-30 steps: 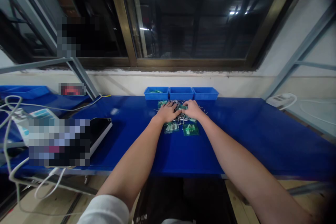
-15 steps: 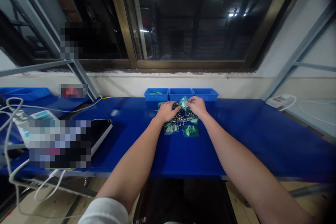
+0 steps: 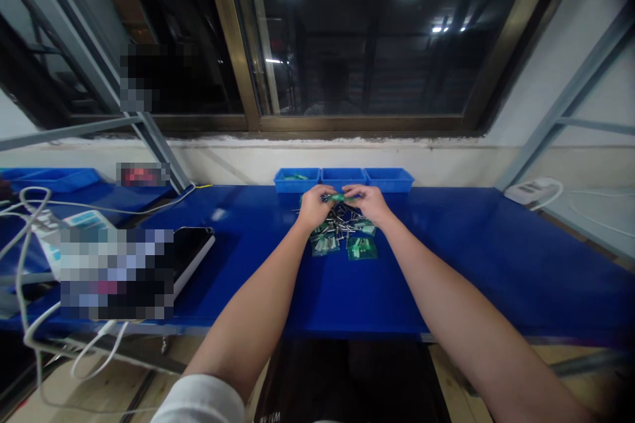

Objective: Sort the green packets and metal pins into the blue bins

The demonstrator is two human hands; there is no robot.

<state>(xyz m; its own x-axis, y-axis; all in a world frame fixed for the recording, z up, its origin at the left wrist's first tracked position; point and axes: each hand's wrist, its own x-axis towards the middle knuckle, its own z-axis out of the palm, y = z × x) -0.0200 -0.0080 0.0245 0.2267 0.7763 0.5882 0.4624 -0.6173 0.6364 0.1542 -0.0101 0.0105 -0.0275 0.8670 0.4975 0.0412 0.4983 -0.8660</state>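
Note:
My left hand (image 3: pixel 314 207) and my right hand (image 3: pixel 371 203) face each other above a heap of small metal pins (image 3: pixel 339 223) on the blue table. Between their fingertips is a small green plastic bag (image 3: pixel 340 197), gripped at its left and right ends. Dark and silvery bits show by the left fingertips; whether they are inside the bag I cannot tell. Filled green bags lie around the heap: one at the front left (image 3: pixel 325 245), one at the front right (image 3: pixel 362 249) and another under my right wrist (image 3: pixel 366 227).
Three joined blue bins (image 3: pixel 343 177) stand along the back edge; the left one holds green bags. To the left lie a dark device with a white edge (image 3: pixel 196 248), partly blurred out, and white cables (image 3: pixel 30 317). A white power strip (image 3: pixel 533 190) sits at the far right.
The green bag has gone from lying flat-side up by my right fingers to being stretched level between both hands. My left hand has risen slightly off the heap and closed on it.

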